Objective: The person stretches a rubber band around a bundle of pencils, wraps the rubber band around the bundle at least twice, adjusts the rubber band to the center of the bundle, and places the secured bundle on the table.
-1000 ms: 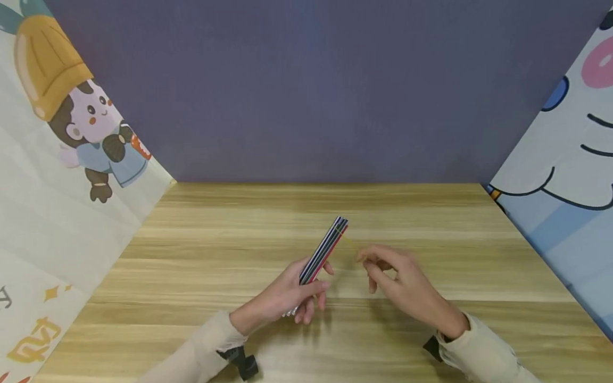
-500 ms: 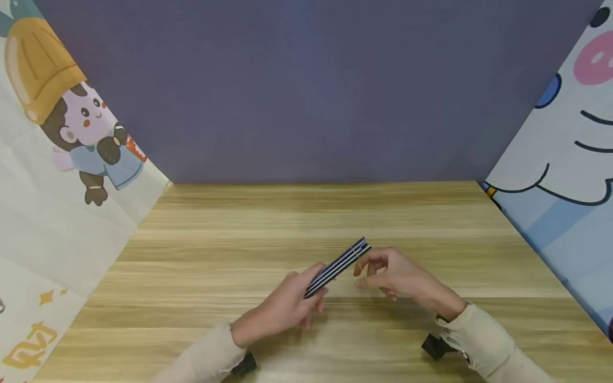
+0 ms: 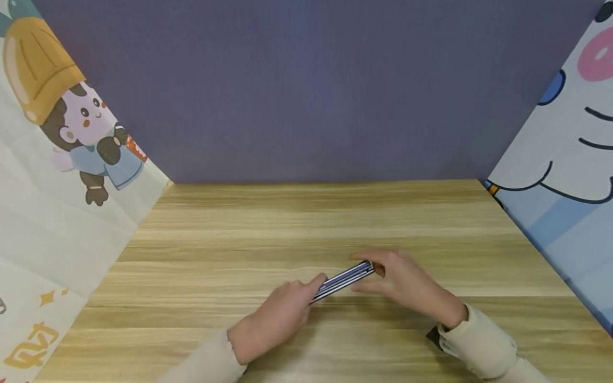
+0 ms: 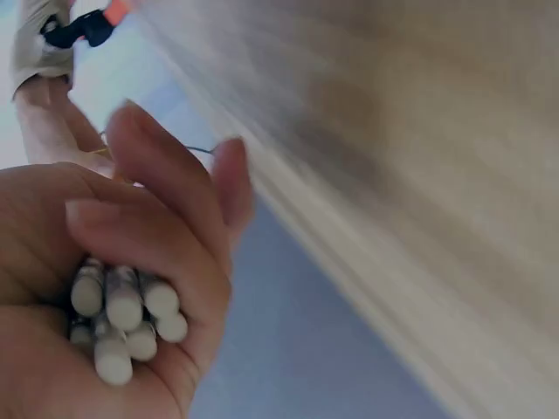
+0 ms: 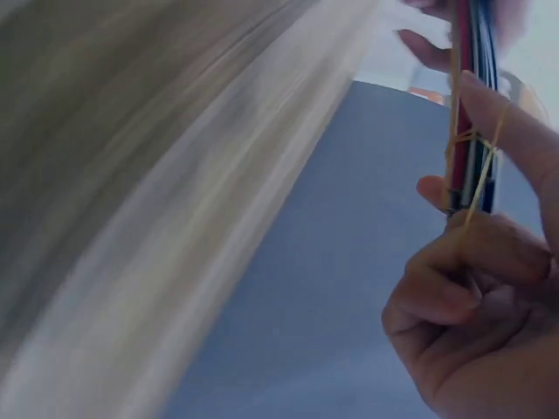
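A slim bundle of striped pencils (image 3: pixel 341 283) slants up to the right from my left hand (image 3: pixel 275 320), which grips its lower part. Pale, rounded pencil ends (image 4: pixel 124 310) poke out of that fist in the left wrist view. My right hand (image 3: pixel 409 284) is at the bundle's far end, thumb and fingers on either side of it. A thin yellow rubber band (image 5: pixel 485 166) circles the pencils near that end. One loop of it is stretched over the right thumb and the curled fingers. Red, dark and pale pencil sides show in the right wrist view.
Both hands are above a light wood-grain table (image 3: pixel 230 229). A dark purple-grey panel (image 3: pixel 306 90) stands at its back edge. Printed cartoon sheets flank the left and right sides.
My left hand has turned the bundle from steep to nearly level and lowered its tip. The right hand, first holding the band stretched away, now has its fingers around the tip.
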### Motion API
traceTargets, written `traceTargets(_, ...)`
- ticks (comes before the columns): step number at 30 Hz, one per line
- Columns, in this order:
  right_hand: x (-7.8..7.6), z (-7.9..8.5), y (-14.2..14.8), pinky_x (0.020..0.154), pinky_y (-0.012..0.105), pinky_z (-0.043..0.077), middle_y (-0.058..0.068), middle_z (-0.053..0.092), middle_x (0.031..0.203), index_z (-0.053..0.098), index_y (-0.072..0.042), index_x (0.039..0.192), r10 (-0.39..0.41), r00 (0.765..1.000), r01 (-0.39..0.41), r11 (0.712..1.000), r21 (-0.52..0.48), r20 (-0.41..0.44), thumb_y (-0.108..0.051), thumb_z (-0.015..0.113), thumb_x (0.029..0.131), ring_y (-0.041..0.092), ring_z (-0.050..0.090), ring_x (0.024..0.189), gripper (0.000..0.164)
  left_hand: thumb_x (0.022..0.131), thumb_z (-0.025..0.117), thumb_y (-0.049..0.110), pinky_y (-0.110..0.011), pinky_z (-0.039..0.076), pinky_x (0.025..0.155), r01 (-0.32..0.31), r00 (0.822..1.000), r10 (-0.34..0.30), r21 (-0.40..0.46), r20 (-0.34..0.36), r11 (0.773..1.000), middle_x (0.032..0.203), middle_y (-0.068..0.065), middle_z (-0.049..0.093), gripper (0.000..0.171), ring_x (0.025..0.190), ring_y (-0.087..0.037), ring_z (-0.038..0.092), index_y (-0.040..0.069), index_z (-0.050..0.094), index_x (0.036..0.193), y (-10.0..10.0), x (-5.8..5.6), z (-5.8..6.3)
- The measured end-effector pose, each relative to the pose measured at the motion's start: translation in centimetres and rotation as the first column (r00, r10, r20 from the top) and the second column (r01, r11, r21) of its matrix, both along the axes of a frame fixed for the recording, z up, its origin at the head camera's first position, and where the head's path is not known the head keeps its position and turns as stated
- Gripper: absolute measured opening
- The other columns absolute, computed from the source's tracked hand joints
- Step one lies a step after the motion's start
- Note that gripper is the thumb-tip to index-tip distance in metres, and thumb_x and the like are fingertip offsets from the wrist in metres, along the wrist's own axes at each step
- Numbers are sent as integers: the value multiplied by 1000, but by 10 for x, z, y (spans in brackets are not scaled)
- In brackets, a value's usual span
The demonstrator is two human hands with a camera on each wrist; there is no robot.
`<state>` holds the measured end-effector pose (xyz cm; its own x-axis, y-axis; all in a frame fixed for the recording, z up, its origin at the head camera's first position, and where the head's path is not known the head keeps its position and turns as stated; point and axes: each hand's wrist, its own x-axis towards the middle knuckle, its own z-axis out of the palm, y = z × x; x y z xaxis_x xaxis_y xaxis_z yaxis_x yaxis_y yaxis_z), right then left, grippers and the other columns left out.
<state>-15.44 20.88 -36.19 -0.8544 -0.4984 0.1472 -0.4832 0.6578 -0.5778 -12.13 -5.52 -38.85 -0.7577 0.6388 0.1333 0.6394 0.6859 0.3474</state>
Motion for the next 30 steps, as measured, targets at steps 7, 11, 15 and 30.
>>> traceTargets(7, 9, -2, -6, 41, 14, 34, 3, 75, 100, 67, -12, 128, 44, 946, 20, 981, 195, -321, -36, 84, 79, -3, 44, 48, 57, 73, 78, -2, -22, 33, 34, -120, 970, 84, -151, -228, 981, 59, -2, 56, 57, 46, -13, 51, 15, 50, 119, 4, 8, 1)
traceTargets(11, 8, 1, -4, 39, 17, 33, 5, 75, 103, 65, -14, 131, -5, 939, 84, 973, 216, -344, -38, 87, 75, -2, 38, 44, 64, 74, 76, -4, -23, 34, 33, -116, 968, 79, -141, -240, 983, 58, -2, 55, 53, 46, -14, 50, 15, 49, 116, 3, 7, 0)
traceTargets(15, 12, -2, -8, 40, 18, 38, 4, 74, 101, 68, -13, 123, 37, 907, 87, 958, 273, -420, -36, 88, 74, 4, 53, 50, 57, 75, 76, -4, -22, 33, 34, -125, 969, 90, -140, -232, 982, 58, -3, 55, 50, 46, -14, 50, 14, 50, 114, 2, 9, -2)
traceTargets(30, 26, -1, -28, 66, 11, 49, -13, 59, 72, 73, -13, 92, 170, 845, -249, 964, -92, -507, -1, 71, 86, -4, 49, 64, 14, 76, 66, -12, -21, 30, 32, -135, 980, 132, -11, -146, 991, 57, -1, 51, 44, 44, -11, 45, 9, 50, 110, -12, -16, -3)
